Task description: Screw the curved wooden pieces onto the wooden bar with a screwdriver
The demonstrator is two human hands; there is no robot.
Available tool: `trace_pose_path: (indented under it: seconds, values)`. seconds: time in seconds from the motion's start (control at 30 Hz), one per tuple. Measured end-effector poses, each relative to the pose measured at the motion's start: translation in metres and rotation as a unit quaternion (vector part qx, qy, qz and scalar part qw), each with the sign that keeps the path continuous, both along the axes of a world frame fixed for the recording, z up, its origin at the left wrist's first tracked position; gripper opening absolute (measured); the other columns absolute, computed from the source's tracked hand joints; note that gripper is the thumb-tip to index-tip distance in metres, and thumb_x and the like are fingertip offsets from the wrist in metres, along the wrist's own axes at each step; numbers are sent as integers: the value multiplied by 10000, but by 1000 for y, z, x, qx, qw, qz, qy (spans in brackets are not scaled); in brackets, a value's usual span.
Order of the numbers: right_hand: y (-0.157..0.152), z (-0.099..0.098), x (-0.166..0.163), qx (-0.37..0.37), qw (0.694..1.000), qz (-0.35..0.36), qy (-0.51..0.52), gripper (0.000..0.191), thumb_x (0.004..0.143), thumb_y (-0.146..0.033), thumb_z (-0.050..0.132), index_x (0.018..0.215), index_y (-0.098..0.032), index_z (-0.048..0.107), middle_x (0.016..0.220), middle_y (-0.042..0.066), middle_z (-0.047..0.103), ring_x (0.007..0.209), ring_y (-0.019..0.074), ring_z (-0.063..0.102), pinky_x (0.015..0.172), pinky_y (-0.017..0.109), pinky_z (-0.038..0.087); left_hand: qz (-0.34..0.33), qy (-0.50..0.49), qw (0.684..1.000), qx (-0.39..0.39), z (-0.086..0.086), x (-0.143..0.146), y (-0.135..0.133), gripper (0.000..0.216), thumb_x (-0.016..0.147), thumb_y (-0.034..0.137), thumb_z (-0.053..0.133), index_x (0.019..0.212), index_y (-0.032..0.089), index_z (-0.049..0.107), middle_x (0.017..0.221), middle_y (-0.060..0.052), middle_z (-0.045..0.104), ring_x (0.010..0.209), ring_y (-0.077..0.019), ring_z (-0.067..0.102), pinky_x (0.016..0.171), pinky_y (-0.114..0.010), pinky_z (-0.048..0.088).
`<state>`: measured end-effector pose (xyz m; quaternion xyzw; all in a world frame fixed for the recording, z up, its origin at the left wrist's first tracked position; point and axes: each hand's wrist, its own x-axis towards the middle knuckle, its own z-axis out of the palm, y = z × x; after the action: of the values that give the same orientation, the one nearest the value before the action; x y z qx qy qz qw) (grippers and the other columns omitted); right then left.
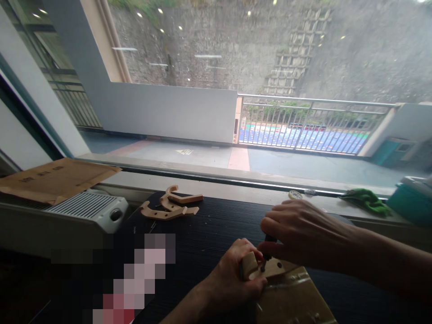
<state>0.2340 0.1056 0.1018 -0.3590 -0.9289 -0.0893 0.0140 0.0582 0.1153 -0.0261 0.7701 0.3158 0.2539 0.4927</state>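
My left hand (236, 279) is closed around a small curved wooden piece (266, 266), pressing it onto a flat tan board (297, 301) at the bottom of the view. My right hand (303, 234) is curled over a dark, thin tool (267, 252) whose tip stands on the wooden piece; most of the tool is hidden under my fingers. Both hands rest close together on the dark table (209, 229).
Several curved wooden pieces (172, 204) and a few small screws lie further back on the table. A white heater (84, 209) with cardboard (54, 177) on it stands at the left. On the window sill lie a tape roll (295, 195), a green cloth (366, 200) and a teal box (410, 202).
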Motion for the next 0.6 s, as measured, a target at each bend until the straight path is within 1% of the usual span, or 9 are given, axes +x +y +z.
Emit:
trace_pose_path:
  seconds: [0.07,0.13,0.2,0.27,0.37,0.4,0.5,0.57,0.6]
  values:
    - [3,4,0,32,997,64,-30,387,936,-406,427,636,-175,504,607,-10,536,523,112,385,525,292,205,-8,-13,1000,3,0,0,0,236,667,159,653,891,166,579,926,-19,517,824,-147,503,730,-243,434]
    - [7,4,-2,38,990,124,-47,385,931,-374,435,610,-175,509,609,-9,536,524,114,371,537,298,221,-10,-26,1000,5,-3,0,1,235,678,165,652,903,169,587,943,-22,516,824,-146,501,724,-242,432]
    - [11,0,-4,39,986,158,-41,380,922,-342,440,588,-176,510,592,-14,526,518,114,358,544,301,234,-12,-35,999,4,-5,0,2,207,686,172,649,884,167,587,951,-24,518,818,-145,500,706,-238,429]
    - [14,-6,-5,43,985,169,-19,374,916,-309,431,574,-178,508,573,-17,517,509,113,346,542,302,233,-17,-38,999,-4,-6,0,3,189,692,172,643,872,162,586,946,-23,518,800,-138,500,683,-231,427]
    - [16,-15,-4,41,991,126,8,370,909,-265,412,561,-179,504,538,-22,507,495,107,337,537,299,223,-14,-35,999,-13,-8,0,4,218,685,169,649,895,159,590,925,-16,517,785,-131,499,679,-228,424]
    - [16,-18,-4,42,994,96,14,375,908,-255,405,554,-178,502,523,-22,502,486,103,334,531,296,216,-11,-34,999,-11,-9,0,4,223,681,169,654,895,160,593,920,-14,516,786,-130,498,685,-229,424]
    - [16,-24,-4,55,998,-25,29,411,910,-224,379,519,-170,494,470,-20,487,439,90,295,497,293,158,-7,-43,999,4,-12,0,4,209,669,168,667,866,163,597,912,-10,520,797,-133,500,704,-232,424]
    - [14,-25,-5,65,994,-81,34,434,911,-209,373,494,-164,487,442,-16,490,412,85,265,492,300,116,-8,-49,999,9,-12,0,4,210,664,164,670,860,164,591,908,-8,521,797,-133,501,711,-233,425]
    - [12,-23,-6,66,993,-94,32,443,914,-219,379,489,-163,487,438,-12,499,404,84,263,494,302,104,-10,-50,999,9,-12,0,4,208,664,160,667,855,163,586,907,-8,520,793,-131,500,707,-232,425]
